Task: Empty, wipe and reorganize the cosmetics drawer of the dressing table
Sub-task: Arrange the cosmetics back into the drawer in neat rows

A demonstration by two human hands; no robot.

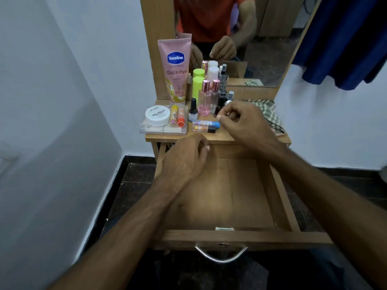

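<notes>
The drawer stands bare; the cloth lies on the tabletop just beyond the right hand, whose grip pinches something small. The left hand hangs loosely curled, farther off.

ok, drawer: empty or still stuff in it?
Empty as far as visible: the drawer shows bare wood; the left hand hides its back-left corner.

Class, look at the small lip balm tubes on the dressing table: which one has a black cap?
The lip balm with the black cap lies nearest the table's front edge; the lip balm just behind it has a blue cap.
</notes>
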